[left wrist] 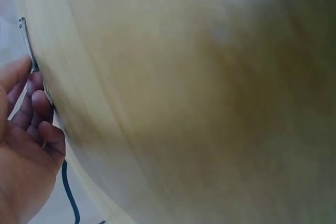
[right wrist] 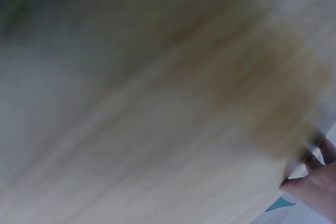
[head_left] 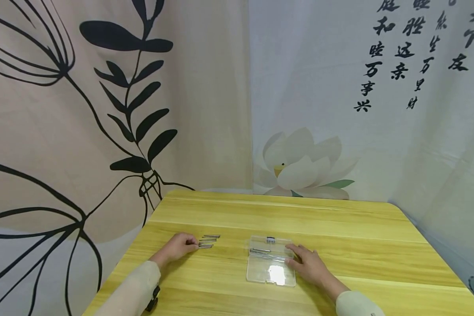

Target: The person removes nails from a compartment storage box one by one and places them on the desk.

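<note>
Pinching metal pin (left wrist: 27, 43), left fingers (left wrist: 42, 102) well apart from edge of box (head_left: 256, 270)

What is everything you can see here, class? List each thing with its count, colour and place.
Loose pins: several, too fine to count surely, silvery, on the table by the left hand
Box: 1, clear, open on the table by the right hand
Boxed pins: a few, count unclear, silvery, in the box
Table: 1, yellow wood, under the box
Cloth: at least 2 panels, beige and pale grey, behind the table
Plant prints: several, black, cloth's left part
Flower print: 1, pale, cloth, beyond the box
Writing: several columns, black, cloth's upper right
Sleeves: 2, pale, on the arms
Left hand: 1, pinching at the loose pins
Right hand: 1, touching the box's right side
</note>
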{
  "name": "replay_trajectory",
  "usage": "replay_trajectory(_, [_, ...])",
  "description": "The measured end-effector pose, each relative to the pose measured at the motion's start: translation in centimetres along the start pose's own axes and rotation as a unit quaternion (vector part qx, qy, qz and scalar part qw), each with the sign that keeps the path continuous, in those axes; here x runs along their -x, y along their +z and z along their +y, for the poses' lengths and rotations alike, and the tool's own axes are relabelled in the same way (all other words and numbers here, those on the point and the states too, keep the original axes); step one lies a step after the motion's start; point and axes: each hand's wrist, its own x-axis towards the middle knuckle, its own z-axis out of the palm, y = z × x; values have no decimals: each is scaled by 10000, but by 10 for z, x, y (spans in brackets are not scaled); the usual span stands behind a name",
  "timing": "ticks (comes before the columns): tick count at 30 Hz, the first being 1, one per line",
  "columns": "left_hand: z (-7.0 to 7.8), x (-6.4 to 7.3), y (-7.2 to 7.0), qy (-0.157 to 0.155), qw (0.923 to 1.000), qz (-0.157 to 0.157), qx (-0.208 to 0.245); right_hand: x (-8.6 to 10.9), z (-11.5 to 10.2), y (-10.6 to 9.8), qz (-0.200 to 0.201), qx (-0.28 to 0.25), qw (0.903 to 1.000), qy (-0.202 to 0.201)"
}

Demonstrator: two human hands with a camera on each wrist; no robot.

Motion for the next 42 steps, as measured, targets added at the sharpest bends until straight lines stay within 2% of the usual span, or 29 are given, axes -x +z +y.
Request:
replay_trajectory(6, [-1,-2,1,-253,9991,279,-187,1,-2,-1,-32,-18,10000,26])
replay_trajectory(12, [8,-2,-4,-293,9990,286,-163,1,-3,-1,-42,-60,10000,67])
replay_trajectory(18, [25,-9,-10,-31,9994,236,-232,2,-2,-2,-60,-71,9999,72])
replay_trajectory(23, [41,-23,-7,213,9993,79,-281,0,1,-1,-54,-25,10000,48])
replay_trajectory(28, [64,-37,6,337,9993,-169,-14,0,2,-1,-42,-13,10000,21])
replay_trajectory(34, [91,-53,31,446,9981,-394,131,0,1,-1,-29,-50,10000,-1])
replay_trajectory(42, [116,-70,65,857,9952,-453,136,2,-1,-3,-64,-68,10000,21])
